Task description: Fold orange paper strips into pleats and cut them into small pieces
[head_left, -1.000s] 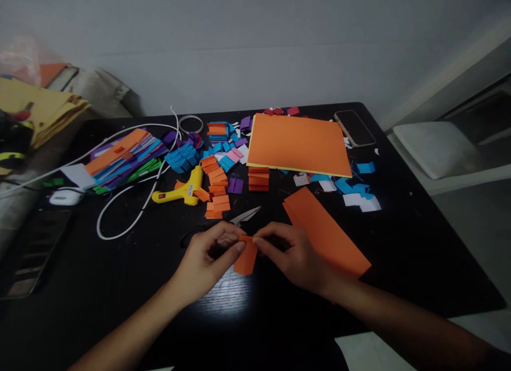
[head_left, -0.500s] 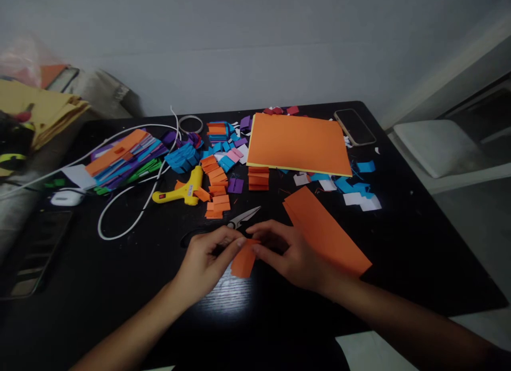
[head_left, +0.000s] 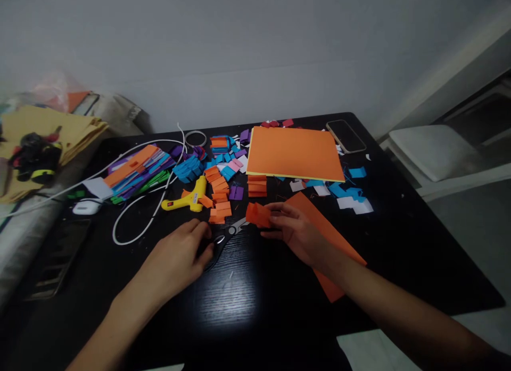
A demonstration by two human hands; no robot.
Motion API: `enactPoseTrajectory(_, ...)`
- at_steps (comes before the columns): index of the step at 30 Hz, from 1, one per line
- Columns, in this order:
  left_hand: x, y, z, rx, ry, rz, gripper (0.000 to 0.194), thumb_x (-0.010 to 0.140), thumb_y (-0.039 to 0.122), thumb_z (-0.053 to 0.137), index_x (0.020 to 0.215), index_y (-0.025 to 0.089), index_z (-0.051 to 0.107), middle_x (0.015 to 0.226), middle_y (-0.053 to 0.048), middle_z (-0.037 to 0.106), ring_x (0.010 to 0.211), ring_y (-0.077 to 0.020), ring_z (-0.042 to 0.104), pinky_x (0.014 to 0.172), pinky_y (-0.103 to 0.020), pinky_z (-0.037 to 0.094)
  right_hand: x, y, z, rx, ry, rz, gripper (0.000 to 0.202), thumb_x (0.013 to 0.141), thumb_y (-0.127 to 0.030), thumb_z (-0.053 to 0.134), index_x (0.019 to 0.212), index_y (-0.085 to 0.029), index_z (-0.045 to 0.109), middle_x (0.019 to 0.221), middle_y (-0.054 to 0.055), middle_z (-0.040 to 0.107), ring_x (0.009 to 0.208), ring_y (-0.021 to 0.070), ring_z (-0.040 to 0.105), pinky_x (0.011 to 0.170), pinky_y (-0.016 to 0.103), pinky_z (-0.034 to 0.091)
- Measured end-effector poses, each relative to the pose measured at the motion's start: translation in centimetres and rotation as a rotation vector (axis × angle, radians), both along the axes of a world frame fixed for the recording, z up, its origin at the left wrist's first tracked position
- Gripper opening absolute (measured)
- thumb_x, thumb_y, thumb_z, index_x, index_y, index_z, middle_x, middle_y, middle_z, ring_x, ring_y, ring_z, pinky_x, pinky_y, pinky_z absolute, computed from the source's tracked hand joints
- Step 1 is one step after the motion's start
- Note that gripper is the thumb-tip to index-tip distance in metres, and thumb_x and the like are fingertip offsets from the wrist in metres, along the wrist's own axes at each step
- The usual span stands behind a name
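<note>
My right hand [head_left: 297, 230] pinches a small folded orange paper piece [head_left: 258, 215] between thumb and fingers, raised just above the scissors' blades. My left hand [head_left: 175, 259] rests low over the table, thumb and fingers apart and slightly curled, close beside the dark handles of the scissors [head_left: 232, 230]. Whether its fingertips touch the handles I cannot tell. Beneath my right wrist lies a large orange paper sheet [head_left: 335, 232], partly covered by the forearm. Folded orange pieces [head_left: 257, 186] sit in a small stack beyond my right hand, with more [head_left: 220, 208] scattered to its left.
A yellow glue gun [head_left: 187, 199] lies left of the scissors, near a looping white cable [head_left: 115, 227]. Orange and yellow sheets [head_left: 295, 153] are stacked at the back. Blue, white and purple paper bits surround them. Phones [head_left: 346, 135] lie at both sides.
My hands have parted. The right one carries the orange piece forward, away from me, while the left has let go of it and moved left beside the scissors' handles. The view has shifted slightly.
</note>
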State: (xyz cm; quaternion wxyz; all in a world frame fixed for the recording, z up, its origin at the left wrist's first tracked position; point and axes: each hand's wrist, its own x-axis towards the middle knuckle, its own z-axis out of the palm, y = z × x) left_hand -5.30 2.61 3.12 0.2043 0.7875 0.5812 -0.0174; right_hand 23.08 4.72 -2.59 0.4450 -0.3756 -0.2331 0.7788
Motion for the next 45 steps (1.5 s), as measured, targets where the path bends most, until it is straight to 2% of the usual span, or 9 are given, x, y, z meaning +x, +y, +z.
enactPoseTrajectory(6,0.0,-1.0,-0.2,-0.112,0.150,0.024,0.021,0.096,0.032,0.060,0.111,0.018,0.064,0.113,-0.013,0.069,0.097,-0.0304,0.074,0.083,-0.042,0.057,0.0,0.1,-0.3,-0.001,0.111,0.059,0.030,0.075,-0.017,0.092,0.100,-0.022,0.077,0.098,0.001,0.081,0.093,0.0179,0.079,0.088,0.031,0.066)
enactPoseTrajectory(12,0.6,-1.5,0.4,-0.109,0.171,-0.028,0.022,0.102,0.039,0.052,0.097,0.020,0.062,0.099,-0.011,0.074,0.082,-0.0308,0.077,0.071,-0.040,0.056,0.1,0.3,-0.3,0.055,0.147,0.029,0.028,0.079,-0.036,0.091,0.101,-0.024,0.077,0.104,0.003,0.081,0.096,0.0212,0.080,0.089,0.034,0.066)
enactPoseTrajectory(17,-2.2,-2.9,1.2,-0.148,-0.118,0.028,0.030,0.103,0.048,0.051,0.105,0.023,0.067,0.092,-0.006,0.079,0.078,-0.0259,0.079,0.068,-0.034,0.059,0.3,0.7,-0.1,0.058,0.119,-0.046,0.030,0.073,-0.026,0.094,0.098,-0.025,0.078,0.098,0.001,0.081,0.093,0.0200,0.079,0.090,0.034,0.065)
enactPoseTrajectory(21,-3.5,-3.7,1.8,0.053,-0.327,0.074,0.033,0.101,0.053,0.059,0.117,0.025,0.068,0.106,-0.005,0.082,0.091,-0.0241,0.081,0.072,-0.029,0.063,0.3,0.9,0.1,0.051,0.075,-0.089,0.033,0.070,-0.020,0.094,0.098,-0.025,0.077,0.101,0.000,0.081,0.099,0.0197,0.079,0.095,0.034,0.064)
enactPoseTrajectory(26,-1.6,-3.2,2.3,0.258,-0.331,0.012,0.026,0.100,0.047,0.062,0.112,0.024,0.066,0.102,-0.005,0.078,0.086,-0.0232,0.078,0.072,-0.030,0.062,0.2,0.9,0.1,0.061,0.075,-0.108,0.031,0.072,-0.020,0.093,0.097,-0.024,0.076,0.097,0.000,0.081,0.096,0.0194,0.079,0.096,0.035,0.065)
enactPoseTrajectory(30,0.3,-1.9,2.2,0.227,-0.255,-0.063,0.044,0.085,0.055,0.079,0.110,0.024,0.063,0.100,-0.006,0.075,0.084,-0.0259,0.074,0.069,-0.034,0.060,0.2,0.9,0.2,0.071,0.052,-0.134,0.030,0.074,-0.017,0.090,0.099,-0.022,0.076,0.099,0.001,0.080,0.095,0.0196,0.078,0.096,0.037,0.065)
enactPoseTrajectory(35,1.6,-0.8,1.4,0.250,-0.146,-0.065,0.025,0.088,0.044,0.069,0.101,0.023,0.062,0.098,-0.008,0.074,0.086,-0.0295,0.072,0.074,-0.040,0.058,0.3,0.9,0.5,0.076,0.030,-0.150,0.030,0.076,-0.017,0.090,0.101,-0.021,0.074,0.101,0.002,0.081,0.096,0.0202,0.079,0.096,0.037,0.064)
enactPoseTrajectory(39,2.1,-0.5,0.9,0.253,-0.086,-0.075,0.020,0.087,0.039,0.065,0.098,0.023,0.062,0.099,-0.009,0.073,0.085,-0.0308,0.070,0.077,-0.044,0.056,0.2,0.8,0.6,0.080,0.014,-0.172,0.029,0.076,-0.015,0.088,0.100,-0.022,0.075,0.097,0.000,0.081,0.089,0.0179,0.079,0.087,0.033,0.065)
enactPoseTrajectory(45,2.5,-0.5,0.3,0.239,-0.096,-0.078,0.014,0.088,0.035,0.063,0.093,0.023,0.059,0.090,-0.007,0.071,0.079,-0.0281,0.069,0.072,-0.040,0.054,0.0,0.5,0.9,0.107,-0.027,-0.206,0.029,0.073,-0.018,0.091,0.097,-0.024,0.077,0.094,-0.002,0.080,0.084,0.0165,0.078,0.083,0.032,0.066)
